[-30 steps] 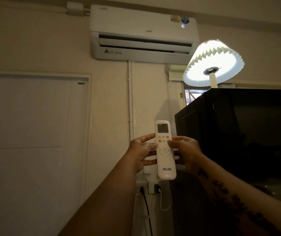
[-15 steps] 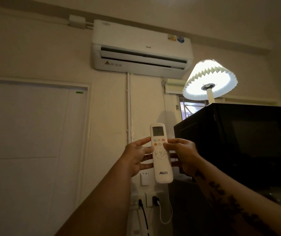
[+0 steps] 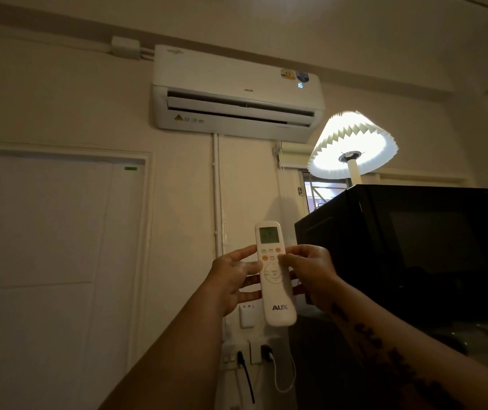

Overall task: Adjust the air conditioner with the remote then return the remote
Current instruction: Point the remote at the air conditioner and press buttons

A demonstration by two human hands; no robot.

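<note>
A white AUX remote (image 3: 276, 303) stands upright in front of me, screen end up. My left hand (image 3: 230, 276) grips its left edge with fingers behind it. My right hand (image 3: 310, 273) holds the right edge, its thumb resting on the small buttons under the screen. High on the wall hangs the white air conditioner (image 3: 230, 72), its flap open and a small lit display at its right end.
A lit lamp with a pleated shade (image 3: 355, 143) stands on a black appliance (image 3: 414, 247) at the right. A white door (image 3: 53, 261) fills the left. Wall sockets with plugged cables (image 3: 254, 355) sit below the remote. A white pipe (image 3: 216, 187) runs down the wall.
The view has tilted further upward, so the air conditioner sits lower in the frame. Its display, dark half a second ago, is lit again. Both hands keep the remote in the same hold.
</note>
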